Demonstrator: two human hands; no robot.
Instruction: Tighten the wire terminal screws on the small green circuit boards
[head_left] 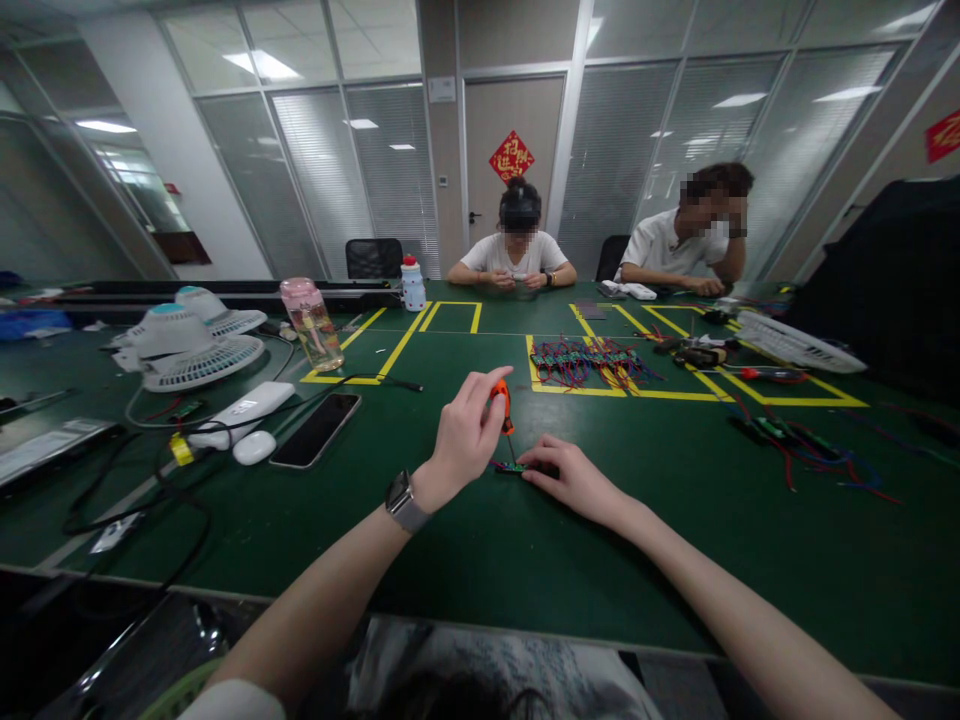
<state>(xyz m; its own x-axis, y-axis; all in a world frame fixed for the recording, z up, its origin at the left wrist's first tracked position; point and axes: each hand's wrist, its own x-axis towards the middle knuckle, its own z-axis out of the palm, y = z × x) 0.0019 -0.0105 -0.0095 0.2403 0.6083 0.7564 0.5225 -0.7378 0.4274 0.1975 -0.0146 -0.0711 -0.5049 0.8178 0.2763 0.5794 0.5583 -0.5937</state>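
My left hand [465,437], with a watch on the wrist, grips a small orange-handled screwdriver [504,402] held upright, its tip down on a small circuit board [512,467]. The board lies flat on the green table [525,560]. My right hand [574,477] rests on the table and pins the board's right end with its fingertips. A pile of similar boards with red and blue wires [589,361] lies beyond, inside a yellow-taped square.
A black phone [316,429], white mouse [253,447], cables and two small fans [191,345] sit at left, with a pink bottle [312,324]. Wired boards [802,450] and tools lie at right. Two people sit at the far side.
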